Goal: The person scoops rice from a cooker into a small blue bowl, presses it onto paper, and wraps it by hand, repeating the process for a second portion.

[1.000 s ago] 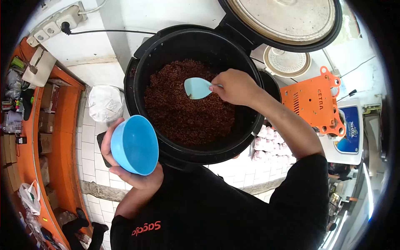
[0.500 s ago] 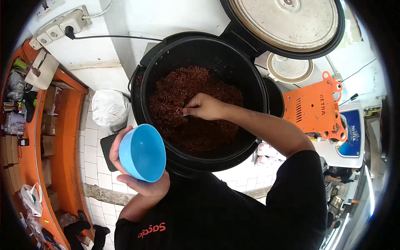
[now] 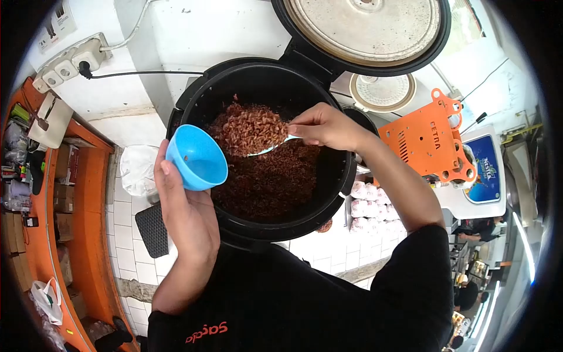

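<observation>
White wall [image 3: 182, 41]: rises behind the black cooker [image 3: 275, 230]; a power strip [image 3: 67, 64] on it sits up and left of the cooker, its dark cord running toward the cooker's back edge.
Lid [image 3: 360, 29]: swung up at the cooker's back right, so the mouth lies uncovered.
Red-brown grains [image 3: 264, 188]: heaped inside the cooker, below its rim; dark inner wall shows between heap and rim, most widely toward the back.
Pale blue scoop [image 3: 291, 138]: loaded with grains, over the left half of the cooker's mouth.
Right hand [image 3: 325, 128]: closed around the scoop's handle, above the cooker's mouth; the forearm crosses the right rim.
Blue bowl [image 3: 198, 157]: over the cooker's left rim, mouth tilted toward the grains; its edge is just beside the loaded scoop, and whether they touch I cannot tell.
Left hand [image 3: 183, 205]: cupped under and around the bowl, outside the cooker's left edge.
Tiled floor [image 3: 126, 240]: left of the cooker, a dark mat [image 3: 153, 232] and a white sack [image 3: 139, 170] lie between it and the orange shelf [image 3: 94, 234].
Orange bracket [image 3: 419, 141]: right of the cooker, beyond the forearm; white bundles [image 3: 369, 208] sit nearer the cooker's right edge.
</observation>
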Action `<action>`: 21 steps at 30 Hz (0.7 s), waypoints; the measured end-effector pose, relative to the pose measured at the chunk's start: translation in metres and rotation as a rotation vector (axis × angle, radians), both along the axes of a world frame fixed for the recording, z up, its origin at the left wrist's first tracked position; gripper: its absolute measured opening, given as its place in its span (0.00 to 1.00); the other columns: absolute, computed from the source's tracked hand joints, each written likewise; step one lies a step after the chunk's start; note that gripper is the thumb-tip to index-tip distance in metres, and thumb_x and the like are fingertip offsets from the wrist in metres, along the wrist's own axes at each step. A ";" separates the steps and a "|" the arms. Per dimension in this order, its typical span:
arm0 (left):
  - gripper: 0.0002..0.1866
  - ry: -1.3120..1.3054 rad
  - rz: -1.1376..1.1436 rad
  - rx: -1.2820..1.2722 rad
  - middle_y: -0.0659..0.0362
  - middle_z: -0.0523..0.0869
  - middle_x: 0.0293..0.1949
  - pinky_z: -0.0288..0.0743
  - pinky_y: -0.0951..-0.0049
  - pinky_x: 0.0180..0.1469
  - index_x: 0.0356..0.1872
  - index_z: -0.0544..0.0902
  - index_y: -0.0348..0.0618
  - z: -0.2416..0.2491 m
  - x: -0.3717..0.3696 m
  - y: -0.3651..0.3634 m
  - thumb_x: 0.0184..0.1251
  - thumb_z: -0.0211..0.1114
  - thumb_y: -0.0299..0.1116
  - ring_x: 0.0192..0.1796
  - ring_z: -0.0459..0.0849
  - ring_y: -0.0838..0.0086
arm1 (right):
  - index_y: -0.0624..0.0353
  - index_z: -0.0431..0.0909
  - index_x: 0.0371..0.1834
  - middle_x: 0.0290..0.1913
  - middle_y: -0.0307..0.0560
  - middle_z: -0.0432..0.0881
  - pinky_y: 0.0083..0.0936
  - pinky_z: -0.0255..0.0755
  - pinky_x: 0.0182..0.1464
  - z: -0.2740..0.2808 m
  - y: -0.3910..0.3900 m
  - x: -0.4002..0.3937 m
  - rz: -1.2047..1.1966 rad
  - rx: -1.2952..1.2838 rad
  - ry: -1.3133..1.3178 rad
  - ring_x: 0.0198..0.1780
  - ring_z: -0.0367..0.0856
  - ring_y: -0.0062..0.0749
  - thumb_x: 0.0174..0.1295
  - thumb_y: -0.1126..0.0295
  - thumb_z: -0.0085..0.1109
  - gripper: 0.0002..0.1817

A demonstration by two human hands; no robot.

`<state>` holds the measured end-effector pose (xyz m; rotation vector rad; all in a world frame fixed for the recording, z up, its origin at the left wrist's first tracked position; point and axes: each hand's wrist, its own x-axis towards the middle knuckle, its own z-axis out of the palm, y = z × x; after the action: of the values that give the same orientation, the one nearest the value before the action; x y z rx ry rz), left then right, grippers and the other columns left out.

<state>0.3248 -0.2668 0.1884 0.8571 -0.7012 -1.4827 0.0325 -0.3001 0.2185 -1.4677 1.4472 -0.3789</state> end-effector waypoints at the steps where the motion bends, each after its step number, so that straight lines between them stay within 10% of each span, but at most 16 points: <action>1: 0.35 0.007 -0.027 0.026 0.46 0.66 0.73 0.65 0.56 0.75 0.79 0.54 0.41 -0.001 -0.004 -0.002 0.85 0.47 0.54 0.74 0.69 0.61 | 0.62 0.90 0.45 0.19 0.30 0.70 0.22 0.59 0.27 0.012 0.005 -0.004 -0.034 -0.033 -0.008 0.22 0.61 0.15 0.75 0.59 0.60 0.17; 7: 0.30 0.149 -0.249 0.195 0.51 0.70 0.70 0.67 0.60 0.73 0.78 0.57 0.43 -0.008 -0.031 -0.014 0.86 0.48 0.49 0.72 0.72 0.67 | 0.57 0.89 0.39 0.25 0.49 0.84 0.40 0.78 0.36 0.075 0.038 0.056 0.141 -0.556 0.680 0.32 0.87 0.43 0.69 0.61 0.62 0.12; 11: 0.27 0.230 -0.261 0.318 0.50 0.73 0.67 0.72 0.61 0.70 0.71 0.67 0.42 -0.016 -0.029 -0.023 0.87 0.41 0.52 0.70 0.75 0.65 | 0.55 0.87 0.34 0.25 0.46 0.83 0.39 0.79 0.34 0.066 0.052 0.076 0.165 -0.919 0.893 0.32 0.87 0.45 0.68 0.62 0.63 0.09; 15: 0.27 0.268 -0.170 0.232 0.46 0.74 0.65 0.74 0.56 0.69 0.71 0.65 0.37 -0.010 -0.015 -0.027 0.88 0.36 0.49 0.68 0.76 0.62 | 0.55 0.90 0.38 0.27 0.47 0.87 0.36 0.80 0.34 0.055 0.049 0.044 -0.084 -0.659 0.620 0.33 0.88 0.42 0.69 0.64 0.60 0.10; 21: 0.28 0.237 -0.098 0.084 0.47 0.75 0.65 0.73 0.53 0.71 0.70 0.66 0.36 -0.002 -0.001 -0.034 0.87 0.38 0.50 0.69 0.76 0.62 | 0.52 0.92 0.41 0.30 0.51 0.88 0.42 0.80 0.44 -0.068 0.023 0.020 0.289 -0.291 0.672 0.37 0.88 0.49 0.65 0.58 0.64 0.12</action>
<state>0.3235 -0.3006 0.1865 0.7032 -0.5132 -1.6790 0.0526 -0.2768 0.1503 -2.1416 1.6994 0.1099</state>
